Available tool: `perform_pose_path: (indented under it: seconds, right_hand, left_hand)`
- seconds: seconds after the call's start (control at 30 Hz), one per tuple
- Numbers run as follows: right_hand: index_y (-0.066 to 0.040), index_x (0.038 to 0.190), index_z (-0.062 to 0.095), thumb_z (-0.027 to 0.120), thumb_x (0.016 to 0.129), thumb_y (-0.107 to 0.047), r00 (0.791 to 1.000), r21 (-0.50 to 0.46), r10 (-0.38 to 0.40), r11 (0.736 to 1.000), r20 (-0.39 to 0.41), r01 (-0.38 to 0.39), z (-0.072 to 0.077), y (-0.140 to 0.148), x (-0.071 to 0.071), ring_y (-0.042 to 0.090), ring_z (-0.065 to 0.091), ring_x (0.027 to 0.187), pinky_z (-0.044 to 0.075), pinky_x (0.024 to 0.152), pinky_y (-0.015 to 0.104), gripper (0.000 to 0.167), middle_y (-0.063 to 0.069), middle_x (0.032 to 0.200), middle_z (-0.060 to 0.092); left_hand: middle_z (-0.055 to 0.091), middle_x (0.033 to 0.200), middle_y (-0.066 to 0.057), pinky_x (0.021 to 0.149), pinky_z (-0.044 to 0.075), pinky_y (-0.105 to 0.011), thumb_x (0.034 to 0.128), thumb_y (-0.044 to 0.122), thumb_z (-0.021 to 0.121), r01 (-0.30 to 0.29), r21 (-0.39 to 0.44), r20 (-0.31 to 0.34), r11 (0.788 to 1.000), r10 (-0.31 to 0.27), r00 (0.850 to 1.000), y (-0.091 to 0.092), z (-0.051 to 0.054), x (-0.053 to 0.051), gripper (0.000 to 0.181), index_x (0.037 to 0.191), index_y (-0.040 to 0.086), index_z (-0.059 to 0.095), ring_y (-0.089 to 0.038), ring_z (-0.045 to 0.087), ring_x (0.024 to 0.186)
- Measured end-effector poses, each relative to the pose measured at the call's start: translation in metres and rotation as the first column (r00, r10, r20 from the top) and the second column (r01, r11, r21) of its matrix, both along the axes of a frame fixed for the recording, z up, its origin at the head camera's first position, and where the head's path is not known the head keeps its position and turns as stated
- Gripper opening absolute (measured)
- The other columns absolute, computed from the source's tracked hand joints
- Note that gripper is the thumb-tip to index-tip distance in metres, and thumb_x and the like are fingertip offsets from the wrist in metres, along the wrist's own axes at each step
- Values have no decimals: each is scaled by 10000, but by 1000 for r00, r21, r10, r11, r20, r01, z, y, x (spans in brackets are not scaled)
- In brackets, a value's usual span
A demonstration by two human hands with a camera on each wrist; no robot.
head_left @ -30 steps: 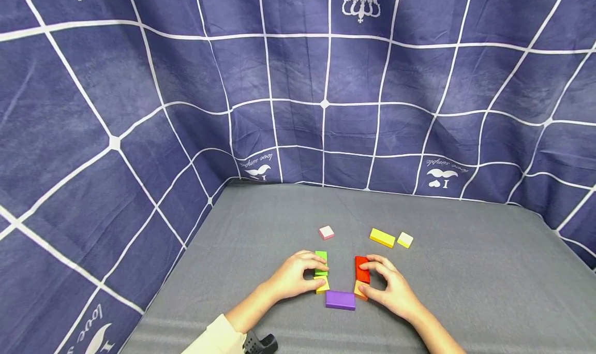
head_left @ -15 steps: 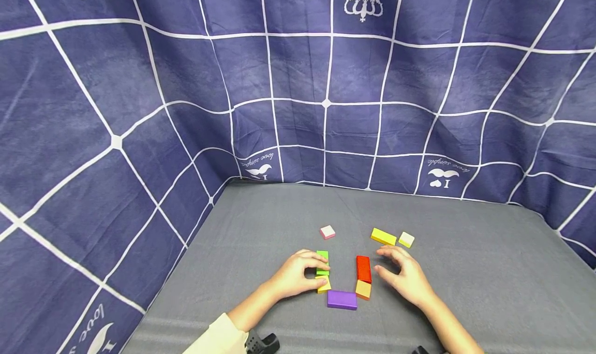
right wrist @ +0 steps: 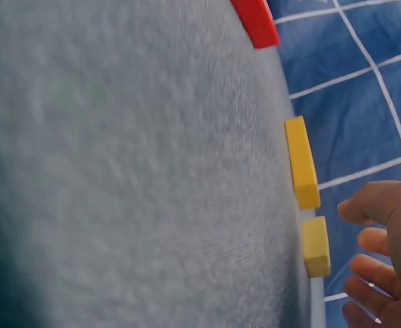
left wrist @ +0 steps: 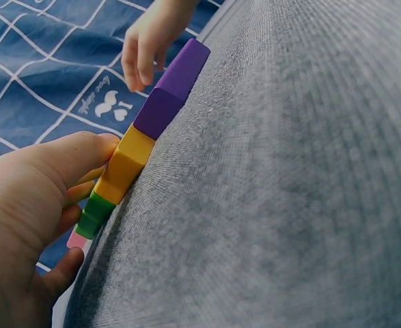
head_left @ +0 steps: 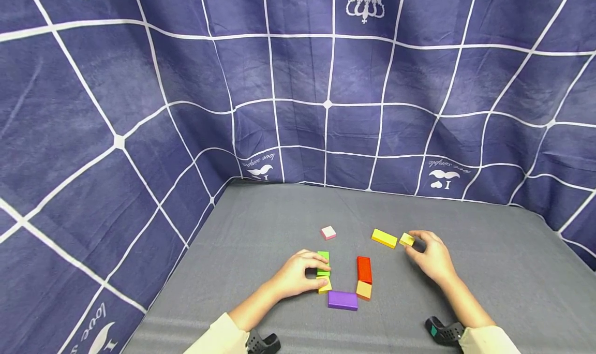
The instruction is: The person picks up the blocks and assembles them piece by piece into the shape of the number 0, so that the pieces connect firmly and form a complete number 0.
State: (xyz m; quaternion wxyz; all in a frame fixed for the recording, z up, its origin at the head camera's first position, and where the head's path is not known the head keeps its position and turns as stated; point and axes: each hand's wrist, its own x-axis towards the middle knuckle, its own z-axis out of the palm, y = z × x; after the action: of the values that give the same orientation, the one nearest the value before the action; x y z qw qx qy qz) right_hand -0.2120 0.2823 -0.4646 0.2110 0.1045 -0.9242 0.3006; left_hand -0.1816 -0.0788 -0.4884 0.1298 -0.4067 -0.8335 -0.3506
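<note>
In the head view, my left hand (head_left: 298, 275) stays at the left pair of blocks. Its thumb is at the small yellow-orange block (head_left: 324, 286) and its fingertips lie over the green block (head_left: 323, 255), partly hiding both. My right hand (head_left: 432, 255) reaches to a small pale yellow block (head_left: 407, 239), thumb and forefinger spread on either side of it. The right wrist view shows a gap between the thumb and that pale yellow block (right wrist: 316, 247). Beside it lies a longer yellow block (head_left: 384, 238).
A purple block (head_left: 342, 300) lies nearest me, between the two side rows. A red block (head_left: 364, 269) and an orange block (head_left: 364, 290) form the right row. Farther back is a small pink block (head_left: 328, 233). A blue gridded curtain (head_left: 298, 126) surrounds the grey tabletop (head_left: 261, 214).
My right hand has left the red and orange blocks and moved right and away from me to the small pale yellow block. The left hand has kept its place.
</note>
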Motion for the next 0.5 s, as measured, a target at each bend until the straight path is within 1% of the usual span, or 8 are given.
perform_pose_path:
  seconds: [0.13,0.3,0.5]
  right_hand:
    - [84,1122,637,727,793,-83,999,9,-6,1000,36,6,-3,3,-4,472,536,1086,390,903,582,380,299,1141,590]
    - [105,1103,635,723,799,-54,998,11,-5,1000,70,4,-4,4,-9,461,567,1044,408,890,573,355,300,1099,606]
    - [83,1082,654,700,833,-55,990,15,-25,1000,136,23,-5,5,-12,435,598,979,428,845,562,289,278,1050,627]
  left_hand:
    - [693,1098,-1,963,424,-269,797,195,777,-2,2,7,1000,2,1000,0,-1,1,246,1025,105,758,-164,590,1071]
    - [693,1104,-4,962,423,-267,795,193,779,-4,1,20,1000,4,1000,0,0,2,247,1025,107,759,-162,588,1071]
    - [692,1104,-7,959,425,-269,792,194,784,-3,6,22,1000,2,1000,0,1,2,249,1022,100,759,-165,587,1071]
